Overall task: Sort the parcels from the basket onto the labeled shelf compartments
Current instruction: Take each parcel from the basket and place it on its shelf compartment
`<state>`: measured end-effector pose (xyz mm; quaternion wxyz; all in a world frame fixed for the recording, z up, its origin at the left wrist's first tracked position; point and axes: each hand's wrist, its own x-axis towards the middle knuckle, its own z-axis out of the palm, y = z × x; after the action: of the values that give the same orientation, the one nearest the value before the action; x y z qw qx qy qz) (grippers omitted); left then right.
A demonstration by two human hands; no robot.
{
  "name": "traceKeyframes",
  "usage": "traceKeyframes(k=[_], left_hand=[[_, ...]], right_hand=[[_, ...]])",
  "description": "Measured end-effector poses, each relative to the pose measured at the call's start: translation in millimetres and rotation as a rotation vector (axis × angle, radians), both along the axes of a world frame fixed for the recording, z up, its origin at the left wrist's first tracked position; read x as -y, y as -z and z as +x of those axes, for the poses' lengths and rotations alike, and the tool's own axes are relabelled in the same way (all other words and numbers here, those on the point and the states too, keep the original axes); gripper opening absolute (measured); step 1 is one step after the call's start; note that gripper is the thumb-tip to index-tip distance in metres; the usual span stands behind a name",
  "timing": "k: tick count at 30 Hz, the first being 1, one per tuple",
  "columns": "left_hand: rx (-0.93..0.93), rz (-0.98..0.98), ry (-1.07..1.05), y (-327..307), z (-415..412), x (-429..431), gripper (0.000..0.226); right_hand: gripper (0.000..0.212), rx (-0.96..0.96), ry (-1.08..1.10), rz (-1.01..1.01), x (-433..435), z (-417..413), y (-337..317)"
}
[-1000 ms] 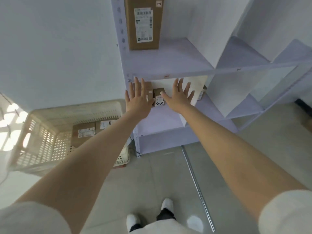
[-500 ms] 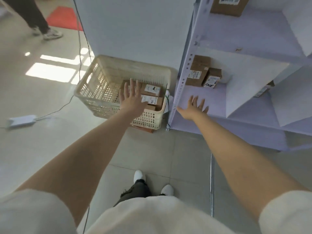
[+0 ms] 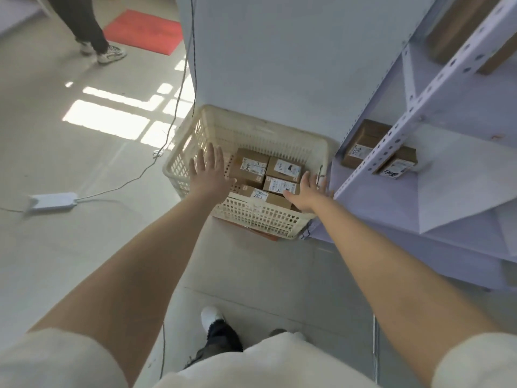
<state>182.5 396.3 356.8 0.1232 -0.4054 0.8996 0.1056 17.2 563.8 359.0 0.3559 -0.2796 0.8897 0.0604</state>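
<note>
The basket (image 3: pixel 263 219), a cream latticed plastic crate, stands on the floor (image 3: pixel 84 247) against a pale wall panel (image 3: pixel 279 51). Inside it lie the parcels (image 3: pixel 249 168): at least four brown cardboard boxes with white labels, packed close together in the basket's right half, one label hand-marked with digits. The left hand (image 3: pixel 208 175) is held over the basket's left portion, back uppermost, fingers straight and fanned apart, gripping nothing. Whether it touches the rim or the nearest box cannot be determined. The right hand (image 3: pixel 307 191) is over the basket's near right corner, fingers likewise extended and spread, holding nothing, its thumb close beside the front boxes. Immediately right of the basket stands the shelf (image 3: pixel 408 127), a pale lilac unit with perforated uprights. On its lower level, just right of the basket's far corner, two labelled boxes (image 3: pixel 361 148) sit side by side, partly hidden by an upright. A larger carton (image 3: pixel 458 32) occupies a higher level. Left of the basket a white power block (image 3: pixel 53 200) lies on the floor, and a cable (image 3: pixel 173 121) runs past the basket's left side. Well beyond the basket to the left are a red mat (image 3: pixel 144 30) and another person's legs (image 3: pixel 89 26). On the near side of the basket the wearer's white shoe (image 3: pixel 211 316) is visible.
</note>
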Motion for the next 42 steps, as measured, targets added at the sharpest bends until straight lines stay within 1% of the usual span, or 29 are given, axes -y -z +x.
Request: traceKeyframes(k=[5,8,13,17,20,24,27,30,33,35,37,40,42], left_hand=[[0.027,0.042,-0.009,13,0,58,0.082],[0.064,0.028,0.026,24,-16,84,0.081],[0.122,0.055,0.060,51,-58,127,0.081],[0.212,0.094,0.059,78,-91,154,0.081],[0.297,0.100,0.119,103,-112,173,0.082],[0.387,0.088,0.188,137,-137,200,0.081],[0.437,0.099,0.229,161,-159,219,0.080],[0.421,0.060,0.286,190,-187,240,0.075],[0.359,0.097,0.294,217,-220,252,0.060],[0.325,0.135,0.296,240,-242,256,0.050],[0.336,0.149,0.342,269,-261,260,0.047],[0.347,0.137,0.421,320,-284,273,0.047],[0.350,0.124,0.431,350,-299,282,0.050]], right_hand=[[0.094,0.007,-0.042,0.057,45,4,9],[0.095,0.003,-0.029,0.072,71,-14,23],[0.091,0.086,-0.019,0.063,115,-52,54],[0.093,0.217,0.060,0.112,141,-85,84],[0.092,0.330,0.179,0.128,154,-103,109],[0.092,0.425,0.285,0.136,174,-115,148],[0.091,0.526,0.455,0.066,190,-120,174],[0.085,0.592,0.689,-0.066,208,-124,199],[0.074,0.683,1.068,-0.206,231,-130,235],[0.058,0.773,1.371,-0.321,249,-133,260],[0.049,0.868,1.607,-0.430,268,-131,288],[0.053,0.972,1.838,-0.540,296,-122,329],[0.056,0.977,1.925,-0.563,310,-120,357]])
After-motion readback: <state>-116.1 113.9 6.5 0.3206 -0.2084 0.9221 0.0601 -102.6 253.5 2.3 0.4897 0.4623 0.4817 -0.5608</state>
